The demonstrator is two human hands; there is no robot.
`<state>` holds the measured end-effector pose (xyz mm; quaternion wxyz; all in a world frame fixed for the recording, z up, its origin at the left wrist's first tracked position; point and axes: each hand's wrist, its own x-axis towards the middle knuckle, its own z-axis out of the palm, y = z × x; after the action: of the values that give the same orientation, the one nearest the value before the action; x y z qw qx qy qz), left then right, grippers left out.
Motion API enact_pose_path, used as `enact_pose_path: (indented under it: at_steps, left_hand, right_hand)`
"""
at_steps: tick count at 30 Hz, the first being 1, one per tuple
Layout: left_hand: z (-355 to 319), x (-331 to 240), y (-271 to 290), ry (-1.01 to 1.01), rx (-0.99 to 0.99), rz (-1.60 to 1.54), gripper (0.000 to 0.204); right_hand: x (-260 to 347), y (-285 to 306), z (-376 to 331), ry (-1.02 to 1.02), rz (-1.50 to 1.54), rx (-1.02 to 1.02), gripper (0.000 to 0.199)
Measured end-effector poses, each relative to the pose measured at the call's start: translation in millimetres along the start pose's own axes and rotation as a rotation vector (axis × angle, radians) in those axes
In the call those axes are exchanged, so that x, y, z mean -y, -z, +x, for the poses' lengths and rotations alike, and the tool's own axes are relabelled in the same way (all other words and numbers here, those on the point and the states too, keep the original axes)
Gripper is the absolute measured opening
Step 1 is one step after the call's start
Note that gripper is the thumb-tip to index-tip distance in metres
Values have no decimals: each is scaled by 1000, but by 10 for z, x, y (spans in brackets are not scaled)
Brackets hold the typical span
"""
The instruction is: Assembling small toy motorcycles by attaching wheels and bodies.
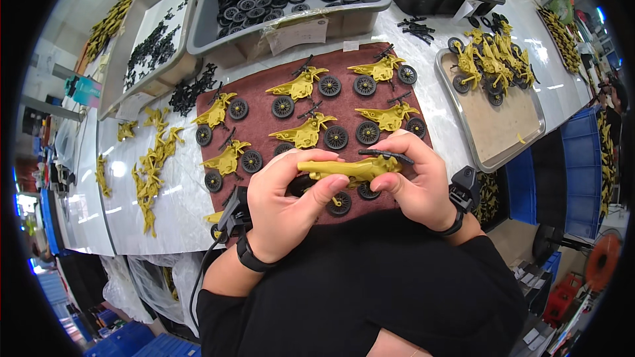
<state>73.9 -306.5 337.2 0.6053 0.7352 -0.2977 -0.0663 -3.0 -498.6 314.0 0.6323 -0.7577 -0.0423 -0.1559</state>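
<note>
Above the near part of a brown cloth (254, 82), both my hands are closed on one yellow toy motorcycle body (354, 170). My left hand (291, 192) pinches its left end between thumb and fingers. The right end is gripped by my right hand (420, 185), whose fingers also touch a thin black part (390, 154) along the top of the body. Whether that part is seated cannot be seen. Beneath the hands lie black spoked wheels (338, 203), partly hidden. Farther up the cloth, several yellow bodies (303, 131) lie in rows, each beside black wheels (336, 137) and a thin black part.
A grey bin of black wheels (380, 1) stands behind the cloth, with a black bin (423, 5) to its right. At left are a tray of small black parts (112, 96) and loose yellow bodies (151, 165). A metal tray (493, 149) at right carries piled toy motorcycles (493, 59).
</note>
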Motion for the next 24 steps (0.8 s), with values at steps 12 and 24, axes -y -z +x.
enact_pose_path:
  at_steps: [12,24]
  left_hand:
    - [1,96,18,345,75,-522,32]
    - [58,16,-47,256,186,-565,82]
  right_hand:
    - [-24,-38,1,-341,561,-3,32]
    - [29,4,112,-603,834,67,33]
